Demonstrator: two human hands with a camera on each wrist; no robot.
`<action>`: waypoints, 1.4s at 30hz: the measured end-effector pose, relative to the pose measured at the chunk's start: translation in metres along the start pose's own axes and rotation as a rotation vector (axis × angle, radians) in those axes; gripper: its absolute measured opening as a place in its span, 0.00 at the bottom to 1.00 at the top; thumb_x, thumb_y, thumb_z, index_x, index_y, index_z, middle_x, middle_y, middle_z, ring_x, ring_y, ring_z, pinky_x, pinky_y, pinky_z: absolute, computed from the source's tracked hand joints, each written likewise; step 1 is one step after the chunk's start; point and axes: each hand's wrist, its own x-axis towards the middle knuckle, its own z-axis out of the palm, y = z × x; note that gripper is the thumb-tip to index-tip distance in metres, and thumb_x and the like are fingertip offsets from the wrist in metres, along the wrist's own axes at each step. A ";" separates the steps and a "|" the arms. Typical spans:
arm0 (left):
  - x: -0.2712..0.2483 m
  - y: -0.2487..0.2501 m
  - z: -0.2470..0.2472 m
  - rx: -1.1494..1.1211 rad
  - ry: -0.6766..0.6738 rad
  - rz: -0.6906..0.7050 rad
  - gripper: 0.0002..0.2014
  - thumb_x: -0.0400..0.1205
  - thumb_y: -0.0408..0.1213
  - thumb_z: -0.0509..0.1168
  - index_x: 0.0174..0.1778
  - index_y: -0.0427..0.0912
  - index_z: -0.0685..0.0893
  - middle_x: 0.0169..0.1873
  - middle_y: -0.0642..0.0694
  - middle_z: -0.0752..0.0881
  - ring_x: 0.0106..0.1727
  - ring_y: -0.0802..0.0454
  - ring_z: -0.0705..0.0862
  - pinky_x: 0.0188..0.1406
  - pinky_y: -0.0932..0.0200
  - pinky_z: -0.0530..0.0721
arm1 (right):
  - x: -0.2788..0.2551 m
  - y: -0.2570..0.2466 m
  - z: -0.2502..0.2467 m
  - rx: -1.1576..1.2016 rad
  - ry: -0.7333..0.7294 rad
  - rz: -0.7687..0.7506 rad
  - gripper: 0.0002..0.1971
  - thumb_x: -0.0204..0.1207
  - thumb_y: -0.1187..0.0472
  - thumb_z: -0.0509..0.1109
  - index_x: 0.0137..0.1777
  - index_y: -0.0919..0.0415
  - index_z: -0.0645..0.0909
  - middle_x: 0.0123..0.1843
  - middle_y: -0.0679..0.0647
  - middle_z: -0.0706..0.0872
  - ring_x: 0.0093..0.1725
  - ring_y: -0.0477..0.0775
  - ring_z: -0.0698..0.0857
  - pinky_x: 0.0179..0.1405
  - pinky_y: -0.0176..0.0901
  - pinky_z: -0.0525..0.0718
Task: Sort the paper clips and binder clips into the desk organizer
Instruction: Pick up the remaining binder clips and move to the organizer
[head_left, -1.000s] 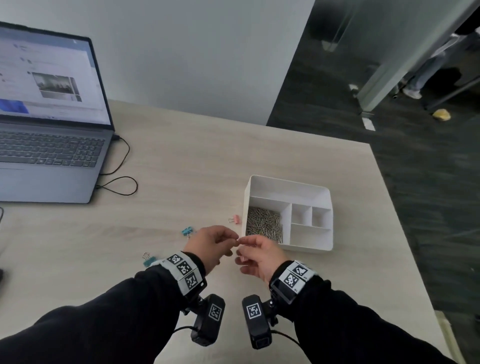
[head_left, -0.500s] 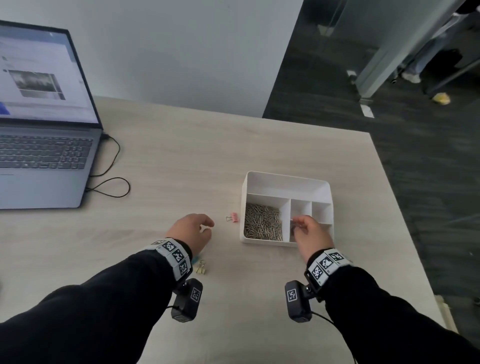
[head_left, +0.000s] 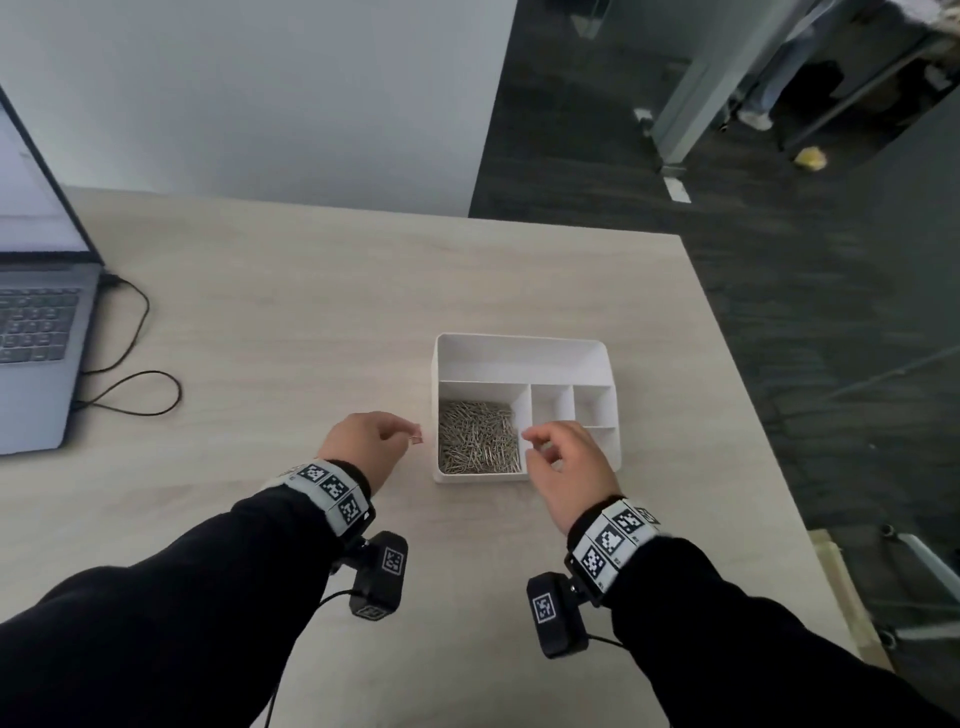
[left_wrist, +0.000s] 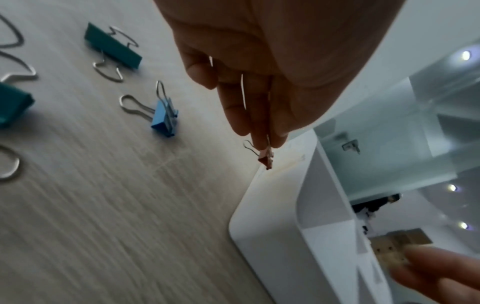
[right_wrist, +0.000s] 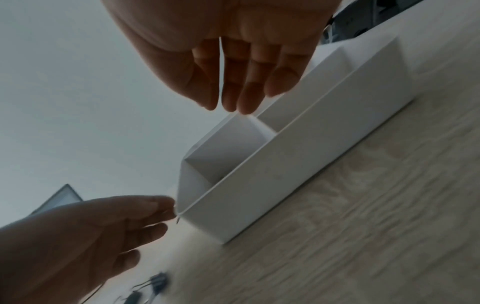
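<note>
A pale wood-grain desk (head_left: 291, 312) stood against a plain light grey wall (head_left: 249, 93). At its left edge sat an open grey laptop (head_left: 36, 332), screen lit, with a black cable (head_left: 130, 384) looping across the desktop beside it. To the right the floor was dark grey carpet (head_left: 810, 291), running back to a pale pillar (head_left: 711, 83) and glass partitions. A small yellow object (head_left: 811, 157) lay on the carpet. Round ceiling lights (left_wrist: 466, 55) showed in the left wrist view.
</note>
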 end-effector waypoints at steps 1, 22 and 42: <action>-0.006 0.001 -0.004 -0.058 0.020 0.015 0.11 0.79 0.38 0.64 0.39 0.59 0.89 0.30 0.56 0.88 0.23 0.58 0.79 0.28 0.63 0.77 | 0.001 -0.007 0.004 0.028 -0.033 0.003 0.10 0.75 0.62 0.71 0.54 0.49 0.85 0.52 0.42 0.82 0.40 0.39 0.81 0.47 0.32 0.80; -0.073 -0.081 -0.045 -0.078 0.146 -0.045 0.09 0.80 0.37 0.64 0.43 0.55 0.88 0.39 0.54 0.86 0.30 0.59 0.80 0.29 0.63 0.76 | 0.014 0.015 -0.007 -0.248 -0.040 0.135 0.11 0.75 0.57 0.73 0.57 0.50 0.83 0.53 0.48 0.87 0.50 0.51 0.85 0.51 0.44 0.81; -0.122 -0.167 -0.055 0.030 0.171 -0.195 0.13 0.76 0.38 0.68 0.57 0.53 0.85 0.50 0.53 0.79 0.44 0.55 0.82 0.52 0.60 0.81 | -0.011 -0.089 0.149 -0.445 -0.725 -0.549 0.17 0.79 0.60 0.63 0.67 0.53 0.80 0.67 0.51 0.77 0.66 0.53 0.76 0.71 0.48 0.74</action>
